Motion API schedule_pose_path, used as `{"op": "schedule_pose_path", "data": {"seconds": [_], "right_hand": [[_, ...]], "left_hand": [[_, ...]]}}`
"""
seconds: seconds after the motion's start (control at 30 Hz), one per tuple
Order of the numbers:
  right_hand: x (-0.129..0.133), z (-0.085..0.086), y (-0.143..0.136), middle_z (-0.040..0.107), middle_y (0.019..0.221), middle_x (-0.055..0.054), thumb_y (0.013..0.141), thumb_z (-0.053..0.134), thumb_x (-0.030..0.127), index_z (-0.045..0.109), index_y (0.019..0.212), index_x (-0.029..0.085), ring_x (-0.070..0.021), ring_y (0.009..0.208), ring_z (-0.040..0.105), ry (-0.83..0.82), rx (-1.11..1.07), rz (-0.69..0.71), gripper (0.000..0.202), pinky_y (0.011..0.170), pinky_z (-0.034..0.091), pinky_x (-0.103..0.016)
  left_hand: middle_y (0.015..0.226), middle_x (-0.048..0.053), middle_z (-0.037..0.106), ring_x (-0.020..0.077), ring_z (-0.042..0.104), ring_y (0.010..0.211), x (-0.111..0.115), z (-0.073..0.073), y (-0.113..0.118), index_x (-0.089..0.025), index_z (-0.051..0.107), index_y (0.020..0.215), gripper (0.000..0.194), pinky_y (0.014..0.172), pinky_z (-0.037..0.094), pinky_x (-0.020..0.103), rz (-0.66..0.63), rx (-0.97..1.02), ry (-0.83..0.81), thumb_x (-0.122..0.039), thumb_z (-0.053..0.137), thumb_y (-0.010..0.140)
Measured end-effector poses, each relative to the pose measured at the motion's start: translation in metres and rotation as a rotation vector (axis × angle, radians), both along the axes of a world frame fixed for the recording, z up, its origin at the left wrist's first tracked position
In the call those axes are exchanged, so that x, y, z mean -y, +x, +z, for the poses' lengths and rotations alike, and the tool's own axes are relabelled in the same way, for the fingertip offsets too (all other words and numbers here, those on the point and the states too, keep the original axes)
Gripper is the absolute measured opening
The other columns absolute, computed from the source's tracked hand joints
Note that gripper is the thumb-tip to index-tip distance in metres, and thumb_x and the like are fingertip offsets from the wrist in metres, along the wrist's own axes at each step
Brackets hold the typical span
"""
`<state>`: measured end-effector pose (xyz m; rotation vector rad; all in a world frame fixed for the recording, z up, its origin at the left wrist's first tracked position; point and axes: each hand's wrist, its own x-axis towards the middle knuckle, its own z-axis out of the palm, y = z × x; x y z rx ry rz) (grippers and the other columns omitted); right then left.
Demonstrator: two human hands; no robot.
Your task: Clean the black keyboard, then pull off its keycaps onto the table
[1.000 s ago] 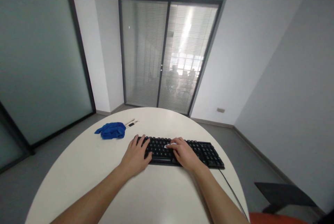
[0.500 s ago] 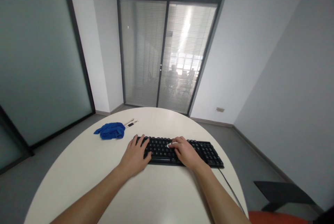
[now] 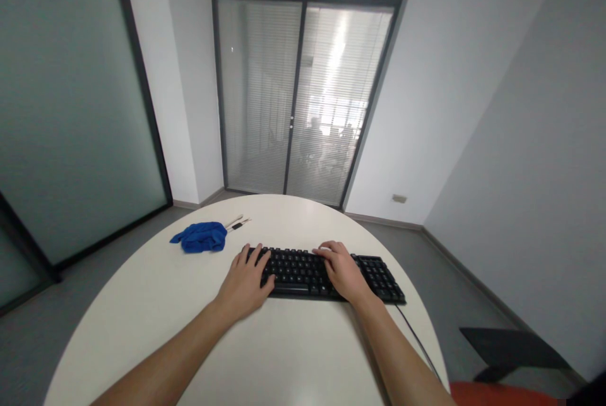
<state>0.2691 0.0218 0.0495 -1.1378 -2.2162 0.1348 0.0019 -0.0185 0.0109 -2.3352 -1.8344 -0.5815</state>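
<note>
A black computer keyboard [image 3: 296, 272] lies on the white round table [image 3: 284, 343]. My left hand [image 3: 243, 283] rests on its left end, fingers spread over the edge and the keys. Over the right part of the keys, my right hand [image 3: 343, 273] bends its fingers around a small white piece [image 3: 316, 250] at the back edge. Only a sliver of this piece shows, and its kind is unclear. Part of the keyboard is hidden under both hands.
A crumpled blue cloth [image 3: 203, 237] lies at the left of the table, with thin stick-like tools [image 3: 237, 225] beside it. The keyboard's cable [image 3: 419, 341] runs toward the right table edge. A chair with a red seat [image 3: 502, 393] stands at lower right.
My right hand has moved with the white piece from the middle keys toward the keyboard's back edge and slightly right. My left hand has stayed in place.
</note>
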Motion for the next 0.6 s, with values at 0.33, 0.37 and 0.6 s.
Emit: {"op": "schedule_pose_path", "data": {"seconds": [0.33, 0.37, 0.6], "right_hand": [[-0.0019, -0.0096, -0.0067, 0.064, 0.106, -0.008, 0.081, 0.041, -0.004, 0.073, 0.108, 0.021, -0.0207, 0.103, 0.052, -0.062, 0.077, 0.031, 0.049, 0.097, 0.042, -0.034], [-0.0017, -0.0085, -0.0064, 0.065, 0.106, -0.008, 0.081, 0.041, -0.004, 0.073, 0.108, 0.022, -0.0206, 0.103, 0.052, -0.065, 0.078, 0.028, 0.049, 0.096, 0.042, -0.034], [-0.0025, -0.0012, 0.0023, 0.064, 0.103, -0.009, 0.086, 0.042, 0.003, 0.072, 0.112, 0.02, -0.0217, 0.101, 0.052, -0.043, 0.04, -0.111, 0.042, 0.096, 0.041, -0.034]], "left_hand": [[0.151, 0.01, 0.039, 0.0375, 0.027, 0.14, 0.0005, 0.001, 0.0019, -0.02, 0.047, 0.14, 0.056, 0.112, 0.026, 0.051, 0.002, -0.004, 0.009, -0.044, 0.045, 0.09], [0.151, 0.01, 0.039, 0.0375, 0.027, 0.14, 0.0006, 0.001, 0.0018, -0.02, 0.046, 0.141, 0.056, 0.112, 0.026, 0.051, 0.001, -0.003, 0.008, -0.044, 0.045, 0.09], [0.151, 0.01, 0.039, 0.0374, 0.026, 0.14, 0.0016, 0.0024, 0.0, -0.02, 0.047, 0.14, 0.056, 0.112, 0.027, 0.051, 0.004, -0.014, -0.001, -0.044, 0.045, 0.09]]}}
